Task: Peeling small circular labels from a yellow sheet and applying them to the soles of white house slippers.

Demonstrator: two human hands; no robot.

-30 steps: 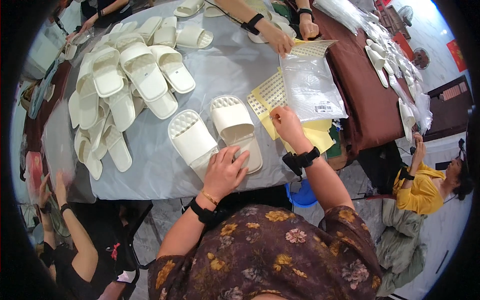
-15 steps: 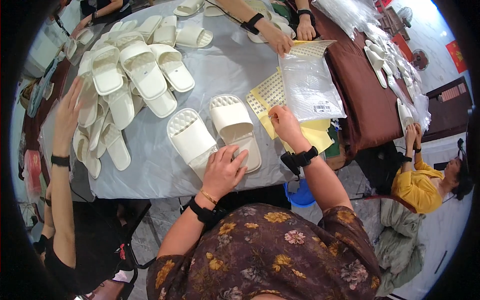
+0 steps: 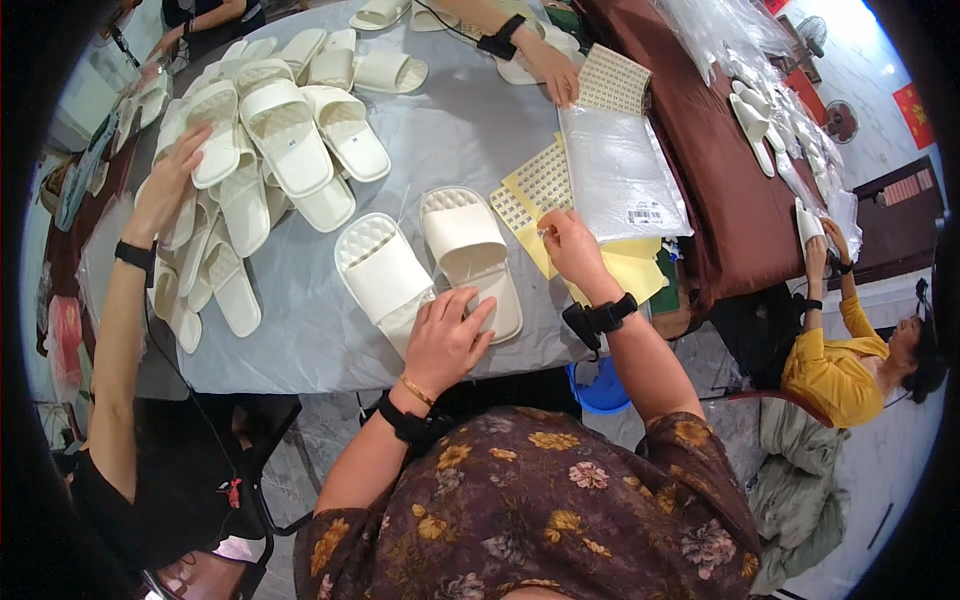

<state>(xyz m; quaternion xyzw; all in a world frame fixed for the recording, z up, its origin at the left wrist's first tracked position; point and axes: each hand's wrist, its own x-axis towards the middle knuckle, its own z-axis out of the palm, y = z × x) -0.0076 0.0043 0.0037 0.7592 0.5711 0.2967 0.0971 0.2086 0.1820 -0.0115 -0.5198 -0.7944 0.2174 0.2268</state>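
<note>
The grey-covered surface point(image 3: 450, 130) carries two cream-white foam slide slippers point(image 3: 430, 262) side by side near its front edge, bare cloth around them; one clear plastic bag point(image 3: 620, 175) lies over yellow sticker sheets point(image 3: 545, 180), partly hiding them; the left hand point(image 3: 445, 335) rests flat, grip loose, across both slippers' heels; the right hand point(image 3: 570, 245) pinches something too small to make out.

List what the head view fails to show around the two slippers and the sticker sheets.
- Right slipper: heel end hidden under the left hand.
- Whatever the right hand pinches at the sticker sheets: too small.
- Yellow sheets' upper part: covered by the plastic bag.
</note>
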